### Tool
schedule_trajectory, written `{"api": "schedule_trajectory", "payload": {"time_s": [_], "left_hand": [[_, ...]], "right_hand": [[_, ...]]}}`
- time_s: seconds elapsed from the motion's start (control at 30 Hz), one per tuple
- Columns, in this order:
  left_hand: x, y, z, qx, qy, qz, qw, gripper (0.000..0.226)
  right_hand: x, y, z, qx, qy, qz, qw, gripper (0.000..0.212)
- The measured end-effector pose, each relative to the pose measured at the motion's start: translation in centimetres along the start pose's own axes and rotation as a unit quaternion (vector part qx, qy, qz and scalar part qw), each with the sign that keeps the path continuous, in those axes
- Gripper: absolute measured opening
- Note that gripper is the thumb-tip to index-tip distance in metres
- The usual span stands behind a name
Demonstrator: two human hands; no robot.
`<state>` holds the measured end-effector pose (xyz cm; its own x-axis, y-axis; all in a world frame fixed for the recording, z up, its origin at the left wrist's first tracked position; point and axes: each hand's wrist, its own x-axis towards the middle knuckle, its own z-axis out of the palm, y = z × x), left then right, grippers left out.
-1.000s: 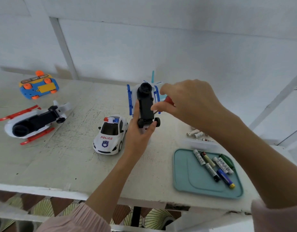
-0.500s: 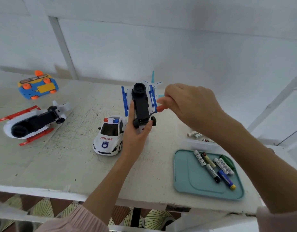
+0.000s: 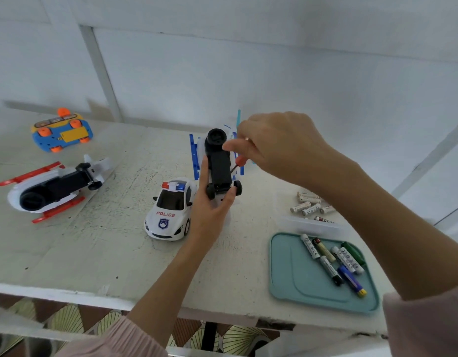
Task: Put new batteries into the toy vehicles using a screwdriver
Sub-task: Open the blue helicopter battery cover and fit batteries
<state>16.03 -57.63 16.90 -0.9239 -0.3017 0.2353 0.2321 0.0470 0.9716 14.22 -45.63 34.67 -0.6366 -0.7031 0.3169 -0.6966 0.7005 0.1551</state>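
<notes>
My left hand (image 3: 210,210) grips a white toy helicopter with blue skids (image 3: 217,161), held belly-up so its black underside faces me. My right hand (image 3: 277,148) pinches a small screwdriver with an orange-red handle (image 3: 239,161); its dark shaft angles down to the black underside. A white police car (image 3: 171,210) stands just left of my left hand. A second helicopter with red skids (image 3: 50,189) lies belly-up at the left, and a blue and yellow toy vehicle (image 3: 61,131) lies upside down at the far left.
A teal tray (image 3: 300,279) at the front right holds several batteries (image 3: 333,261). More white batteries (image 3: 309,204) lie loose on the white table (image 3: 94,248) behind a clear plastic lid (image 3: 310,225). A white wall rises right behind the table.
Both hands shifted the blue-skid helicopter slightly left and back. My right hand moved with it, keeping the screwdriver tip against the black underside.
</notes>
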Motion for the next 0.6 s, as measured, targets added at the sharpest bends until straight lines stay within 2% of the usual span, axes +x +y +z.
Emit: {"api": "schedule_trajectory", "payload": {"time_s": [0.07,0.13,0.2,0.3,0.33,0.5,0.6], "left_hand": [[0.0,0.2,-0.1,0.003,-0.005,0.0,1.0,0.074],[0.0,0.2,0.0,0.007,-0.012,0.003,1.0,0.078],[0.0,0.1,0.1,0.016,-0.022,0.009,1.0,0.078],[0.1,-0.3,0.2,0.024,-0.034,0.011,0.999,0.076],[0.2,-0.3,0.2,0.024,-0.035,0.009,0.999,0.075],[0.3,-0.2,0.1,0.022,-0.034,0.005,0.999,0.079],[0.1,0.0,0.0,0.017,-0.024,0.002,1.0,0.082]], "right_hand": [[-0.4,0.4,0.1,0.153,-0.005,-0.04,0.987,0.017],[-0.6,0.5,0.0,0.252,-0.008,-0.054,0.966,0.015],[-0.5,0.4,0.2,0.231,-0.002,-0.065,0.971,0.014],[-0.1,0.4,-0.2,0.141,0.03,-0.076,0.987,0.002],[0.0,0.4,-0.3,0.117,0.031,-0.076,0.99,0.004],[0.2,-0.3,-1.0,0.008,-0.011,-0.024,1.0,0.035],[0.1,-0.1,-1.0,-0.008,-0.038,0.017,0.999,0.046]]}}
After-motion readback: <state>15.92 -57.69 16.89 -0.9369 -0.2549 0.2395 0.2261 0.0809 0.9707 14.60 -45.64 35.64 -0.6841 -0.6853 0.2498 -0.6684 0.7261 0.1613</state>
